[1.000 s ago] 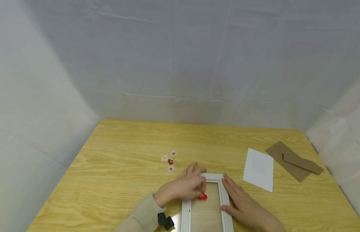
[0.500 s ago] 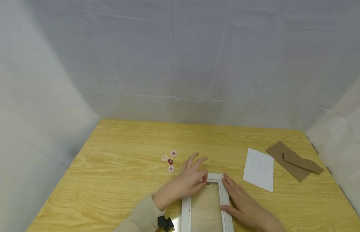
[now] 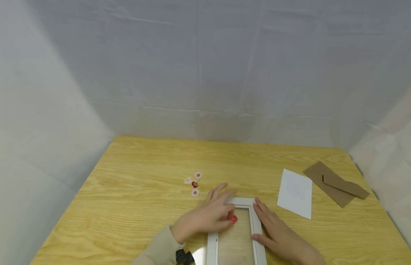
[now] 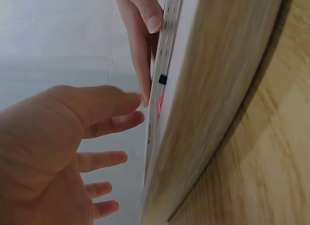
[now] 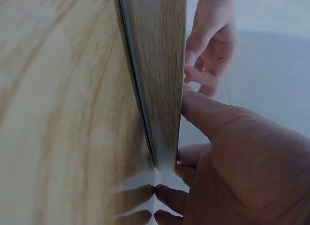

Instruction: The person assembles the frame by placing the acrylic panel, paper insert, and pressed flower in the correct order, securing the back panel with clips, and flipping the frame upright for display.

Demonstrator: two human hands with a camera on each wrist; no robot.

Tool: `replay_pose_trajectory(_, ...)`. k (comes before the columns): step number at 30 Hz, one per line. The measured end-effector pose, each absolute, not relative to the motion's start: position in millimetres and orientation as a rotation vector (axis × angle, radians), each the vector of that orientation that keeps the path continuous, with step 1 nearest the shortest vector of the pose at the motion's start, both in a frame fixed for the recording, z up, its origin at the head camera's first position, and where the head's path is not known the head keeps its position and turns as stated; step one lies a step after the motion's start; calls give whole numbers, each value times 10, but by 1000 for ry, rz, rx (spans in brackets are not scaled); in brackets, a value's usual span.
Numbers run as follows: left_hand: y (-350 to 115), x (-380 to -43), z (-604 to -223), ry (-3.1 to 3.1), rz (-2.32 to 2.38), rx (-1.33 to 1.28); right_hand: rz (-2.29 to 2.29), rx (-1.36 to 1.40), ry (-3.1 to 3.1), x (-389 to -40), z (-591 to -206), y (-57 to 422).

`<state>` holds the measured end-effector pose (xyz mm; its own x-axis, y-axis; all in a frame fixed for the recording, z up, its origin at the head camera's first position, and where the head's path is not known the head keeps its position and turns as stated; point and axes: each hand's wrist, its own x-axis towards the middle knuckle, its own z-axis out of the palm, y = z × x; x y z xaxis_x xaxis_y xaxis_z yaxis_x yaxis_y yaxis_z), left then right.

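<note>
A white photo frame with a clear pane lies at the table's near edge. My left hand reaches over its left side, thumb and forefinger pinching a small red flower above the pane. The other fingers of that hand are spread towards the far edge. In the left wrist view only a pinkish-red bit of the flower shows behind the frame's rim. My right hand rests along the frame's right side, fingers straight, thumb touching the rim; the right wrist view shows its thumb at the wood-grained edge.
Several small dried flowers, pink, white and dark red, lie left of the frame's far end. A white card lies to the right, beside a brown envelope. White sheeting hangs behind the table and on both sides.
My left hand moved away to the frame's far edge with the red flower, then came back nearer over the pane. My right hand and the frame stayed put.
</note>
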<state>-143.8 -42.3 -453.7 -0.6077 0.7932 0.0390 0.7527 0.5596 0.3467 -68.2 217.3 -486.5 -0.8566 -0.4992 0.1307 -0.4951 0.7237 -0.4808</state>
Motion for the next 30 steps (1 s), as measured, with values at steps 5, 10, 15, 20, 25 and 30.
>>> replay_pose_trajectory(5, -437, -1483, -4567, 2682, 605, 1240, -820, -824, 2897, -684, -4850, 2172)
replay_pose_trajectory(10, -421, -1513, -4619, 2686, 592, 1176, -814, -840, 2908, -684, -4853, 2168)
replay_pose_trajectory(15, -428, -1539, -4657, 2697, 596, 1134, -805, -865, 2933, -687, -4868, 2167)
replay_pose_trajectory(20, -509, -1571, -4629, 2695, 635, 1152, -815, -856, 2926, -683, -4871, 2168)
replay_pose_trajectory(25, -701, -1695, -4541, 2737, 744, 1161, -817, -832, 2902, -678, -4856, 2171)
replay_pose_trajectory(30, -933, -1943, -4454, 2751, 887, 1122, -799, -821, 2898, -677, -4838, 2174)
